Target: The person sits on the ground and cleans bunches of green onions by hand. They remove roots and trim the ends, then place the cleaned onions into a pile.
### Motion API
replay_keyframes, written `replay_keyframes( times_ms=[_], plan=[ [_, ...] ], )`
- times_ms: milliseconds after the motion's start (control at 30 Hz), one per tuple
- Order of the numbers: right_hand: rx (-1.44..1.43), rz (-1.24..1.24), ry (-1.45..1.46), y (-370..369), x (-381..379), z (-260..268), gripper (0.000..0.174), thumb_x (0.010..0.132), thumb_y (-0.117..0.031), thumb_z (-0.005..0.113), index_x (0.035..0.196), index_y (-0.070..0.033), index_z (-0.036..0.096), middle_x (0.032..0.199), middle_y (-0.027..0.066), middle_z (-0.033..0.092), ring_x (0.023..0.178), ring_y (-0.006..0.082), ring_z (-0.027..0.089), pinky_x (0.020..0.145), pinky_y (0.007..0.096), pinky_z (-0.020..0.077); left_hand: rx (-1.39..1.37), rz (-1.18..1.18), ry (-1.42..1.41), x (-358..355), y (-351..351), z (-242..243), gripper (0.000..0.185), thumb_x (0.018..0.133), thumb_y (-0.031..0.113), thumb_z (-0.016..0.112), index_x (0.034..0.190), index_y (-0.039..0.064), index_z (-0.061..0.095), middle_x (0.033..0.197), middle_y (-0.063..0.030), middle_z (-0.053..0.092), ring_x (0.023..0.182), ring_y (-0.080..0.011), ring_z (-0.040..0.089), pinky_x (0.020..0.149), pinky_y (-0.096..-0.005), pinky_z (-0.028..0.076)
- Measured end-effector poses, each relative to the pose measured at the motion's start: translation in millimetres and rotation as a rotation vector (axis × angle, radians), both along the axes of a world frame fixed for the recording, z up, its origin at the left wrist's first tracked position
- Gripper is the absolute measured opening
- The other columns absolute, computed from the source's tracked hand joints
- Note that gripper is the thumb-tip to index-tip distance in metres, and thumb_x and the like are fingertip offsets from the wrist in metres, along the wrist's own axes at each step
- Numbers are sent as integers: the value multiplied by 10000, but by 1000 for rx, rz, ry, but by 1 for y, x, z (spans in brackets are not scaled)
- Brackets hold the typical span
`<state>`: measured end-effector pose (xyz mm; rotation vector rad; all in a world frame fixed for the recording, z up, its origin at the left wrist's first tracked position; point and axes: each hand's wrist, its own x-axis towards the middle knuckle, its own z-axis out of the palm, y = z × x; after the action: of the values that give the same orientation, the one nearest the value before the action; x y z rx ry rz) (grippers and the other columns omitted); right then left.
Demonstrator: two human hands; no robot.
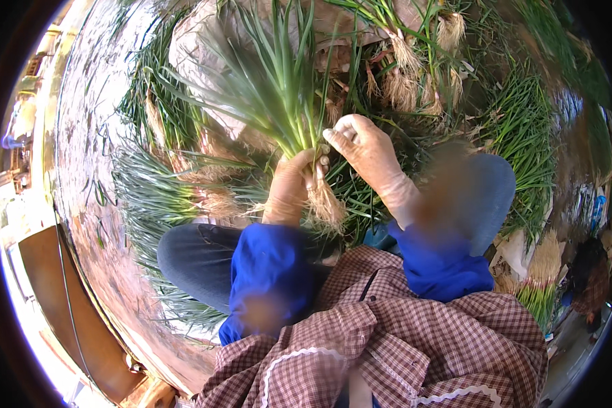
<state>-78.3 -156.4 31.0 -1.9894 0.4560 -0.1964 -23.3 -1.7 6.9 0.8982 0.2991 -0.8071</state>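
My left hand (291, 186) is closed around the lower stems of a bunch of spring onions or similar green leafy alliums (285, 92). Their leaves fan out away from me, and pale stringy roots (326, 204) hang below my fist. Just right of the bunch is my right hand (370, 148), its fingers curled and the thumb tip close to the forefinger. Whether a thin leaf is pinched there cannot be made out. Both hands are raised between my bent knees, over more loose greens (354, 194).
Rooted bundles lie at left (178, 196), and more stalks with roots (403, 86) lie at the far side by a pale sack (204, 56). A heap of greens (520, 137) is at right. Behind my right knee sits another bundle (540, 275). A brown board (76, 311) stands at far left.
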Motion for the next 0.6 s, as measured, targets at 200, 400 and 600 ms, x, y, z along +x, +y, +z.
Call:
replay_keyframes(
  times_ms=[200, 400, 600],
  plan=[
    [-452, 192, 128, 7, -9, 3, 189, 828, -305, 651, 818, -116, 647, 800, 69, 645, 713, 280, 645, 644, 366, 520, 153, -153, -78, 2, 3, -7, 163, 874, 101, 631, 975, -22, 663, 703, -48, 634, 516, -105, 539, 475, -209, 421],
    [-117, 81, -78, -30, 19, 26, 294, 874, -324, 668, 1023, -74, 630, 846, 92, 656, 698, 177, 634, 668, 309, 532, 207, -185, -106, 0, 4, 1, 150, 878, 156, 624, 918, 12, 634, 711, -65, 653, 522, -100, 561, 468, -205, 421],
    [-570, 790, 75, -27, 27, 3, 257, 890, -338, 516, 861, -105, 620, 782, 86, 630, 738, 306, 652, 640, 412, 524, 302, -390, -176, 10, 5, 18, 102, 847, 125, 643, 831, 24, 641, 631, -42, 632, 419, -77, 508, 375, -194, 342]
  ],
)
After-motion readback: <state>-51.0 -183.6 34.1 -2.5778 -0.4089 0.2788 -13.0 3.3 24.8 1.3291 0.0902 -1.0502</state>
